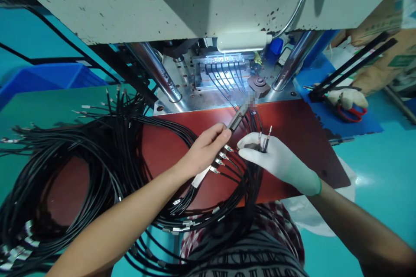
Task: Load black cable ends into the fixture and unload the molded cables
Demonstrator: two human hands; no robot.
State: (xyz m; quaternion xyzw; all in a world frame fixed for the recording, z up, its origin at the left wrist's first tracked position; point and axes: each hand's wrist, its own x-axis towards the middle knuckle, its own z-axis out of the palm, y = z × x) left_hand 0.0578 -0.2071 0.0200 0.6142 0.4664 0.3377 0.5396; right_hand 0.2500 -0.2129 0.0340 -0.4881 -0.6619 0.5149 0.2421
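Observation:
My bare left hand [210, 146] is closed around a long, narrow metal bar [238, 117] held at a slant over the red board. Several metal connectors [218, 161] with black cables sit along the bar's lower right side. My right hand [276, 161], in a white glove, has thumb and fingers pinched at a black cable close to the topmost connector. Cable ends with bare tips [268, 138] stick up between its fingers. Behind my hands, a lit metal fixture [224, 73] in the press holds a row of several cables.
A large coil of black cables [107, 181] covers the left side, over the red board [292, 138]. Metal posts [159, 71] flank the fixture beneath the press's heavy beam [195, 8]. At right, red-handled scissors [352, 114] lie on a blue surface [364, 125] beside a glove.

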